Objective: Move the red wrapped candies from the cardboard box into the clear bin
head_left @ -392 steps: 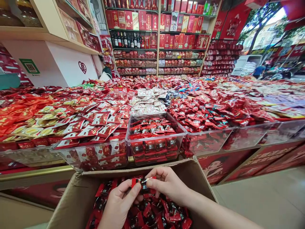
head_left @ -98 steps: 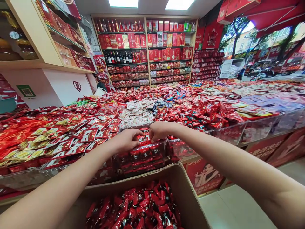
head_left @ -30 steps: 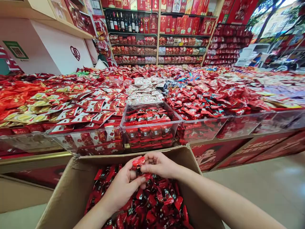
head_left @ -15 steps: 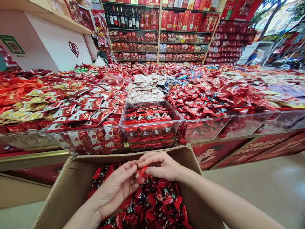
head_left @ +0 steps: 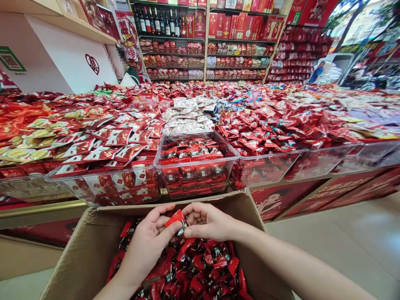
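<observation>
Red and black, a small packet [head_left: 176,217] is hanging over the loose packets [head_left: 200,264] in the cardboard box [head_left: 83,250], the left hand [head_left: 148,235] pinching it between thumb and fingers. The right hand's [head_left: 212,223] curled fingers are touching its edge (whether gripping, one cannot tell).

Wine bottles [head_left: 157,23] stand upright at eleven o'clock, with red boxes [head_left: 271,28] at one. A red heart emblem [head_left: 92,64] marks the white panel [head_left: 64,54] at ten; pale tiled floor [head_left: 340,237] shows at four.
</observation>
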